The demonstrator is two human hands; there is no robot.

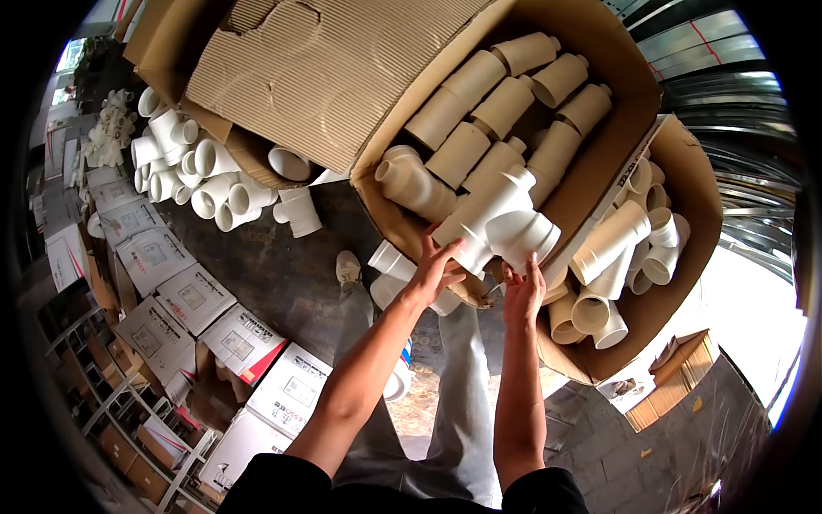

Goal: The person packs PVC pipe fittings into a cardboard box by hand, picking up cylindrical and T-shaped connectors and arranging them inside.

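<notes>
A white plastic pipe tee (497,214) with a side branch is held between both hands at the near edge of an open cardboard box (377,171). My left hand (437,270) is closed around its lower left end, fingers on the outside. At the side branch, my right hand (524,291) pinches the rim from below with thumb and fingers. Several similar pipe fittings (467,81) lie in rows in the box just beyond the tee. The tee hides part of the nearest row.
On the right, a second box (693,171) holds jumbled pipe fittings (612,244). More fittings (227,193) are piled on the floor at the left, near printed cartons (193,295). Other fittings (390,261) lie below my left hand. Long metal strips (753,154) fill the far right.
</notes>
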